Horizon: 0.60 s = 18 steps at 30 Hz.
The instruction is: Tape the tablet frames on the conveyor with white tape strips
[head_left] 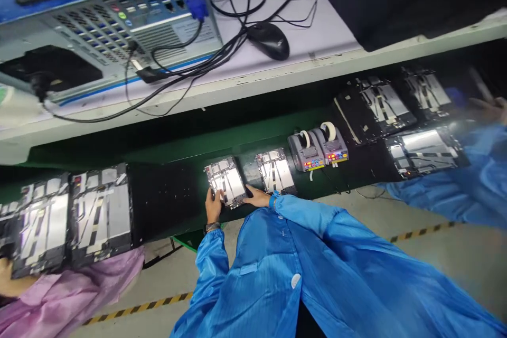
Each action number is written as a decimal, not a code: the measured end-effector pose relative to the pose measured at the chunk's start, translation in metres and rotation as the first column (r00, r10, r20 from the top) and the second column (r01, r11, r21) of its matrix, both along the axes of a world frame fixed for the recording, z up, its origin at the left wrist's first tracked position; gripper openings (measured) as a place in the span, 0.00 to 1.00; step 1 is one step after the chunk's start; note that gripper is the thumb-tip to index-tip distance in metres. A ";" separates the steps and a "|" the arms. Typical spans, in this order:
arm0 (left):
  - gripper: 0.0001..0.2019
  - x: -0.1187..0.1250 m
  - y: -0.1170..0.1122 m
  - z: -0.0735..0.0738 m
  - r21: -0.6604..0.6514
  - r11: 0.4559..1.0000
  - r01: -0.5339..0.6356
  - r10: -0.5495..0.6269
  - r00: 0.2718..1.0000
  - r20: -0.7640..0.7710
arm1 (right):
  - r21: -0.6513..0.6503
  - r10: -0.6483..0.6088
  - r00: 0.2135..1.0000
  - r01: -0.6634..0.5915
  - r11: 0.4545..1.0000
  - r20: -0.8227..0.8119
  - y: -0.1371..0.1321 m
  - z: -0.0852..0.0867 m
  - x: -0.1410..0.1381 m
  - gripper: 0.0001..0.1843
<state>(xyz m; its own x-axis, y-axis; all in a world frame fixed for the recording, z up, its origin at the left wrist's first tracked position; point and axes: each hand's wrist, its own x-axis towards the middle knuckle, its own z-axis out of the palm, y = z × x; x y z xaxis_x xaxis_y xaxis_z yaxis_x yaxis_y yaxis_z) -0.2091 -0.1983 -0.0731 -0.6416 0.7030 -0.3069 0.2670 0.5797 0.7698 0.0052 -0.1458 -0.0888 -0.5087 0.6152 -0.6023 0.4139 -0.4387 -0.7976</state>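
Silver-and-black device panel [232,182]; blue pinstriped smock [257,269]; black belt [162,206]; yellow-and-black striped floor tape [137,307]

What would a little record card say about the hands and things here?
Left hand: gripping the edge of a flat silver-and-black electronic panel
Right hand: touching that panel's lower corner
Panel rests on: a dark green conveyor belt
Beside it: a second silver-and-black panel; two grey tape dispensers with white tape rolls
Nearby: a co-worker's pink sleeve

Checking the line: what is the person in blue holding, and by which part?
A foil-taped tablet-like panel, apparently gripped at its near left edge by the left hand; the right hand touches its near right corner.
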 end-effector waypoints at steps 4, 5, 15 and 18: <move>0.21 0.009 -0.001 0.007 0.052 0.994 -0.096 0.104 0.977 -0.184 | -0.111 -0.234 0.927 0.210 0.971 -0.292 -0.012 0.019 0.074 0.29; 0.20 0.015 0.000 0.008 0.105 0.991 -0.080 0.103 0.964 -0.245 | -0.124 -0.339 0.881 0.316 0.941 -0.328 -0.016 0.025 0.102 0.27; 0.21 0.183 0.046 -0.001 0.172 0.712 0.681 -0.651 0.550 0.523 | 0.186 -0.936 -0.350 0.922 -0.339 0.031 -0.088 0.040 0.423 0.13; 0.23 0.242 0.046 -0.004 0.195 0.600 0.776 -0.622 0.299 0.724 | 0.189 -0.915 -0.401 0.903 -0.385 0.051 -0.076 0.050 0.491 0.14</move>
<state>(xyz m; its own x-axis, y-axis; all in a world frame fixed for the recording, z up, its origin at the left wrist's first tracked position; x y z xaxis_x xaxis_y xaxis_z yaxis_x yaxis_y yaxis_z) 0.0331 -0.1526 -0.0767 0.5242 0.6663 -0.5303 0.1018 0.5692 0.8159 0.4960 -0.2223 -0.0391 0.8517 0.1548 -0.5006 -0.4403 -0.3066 -0.8439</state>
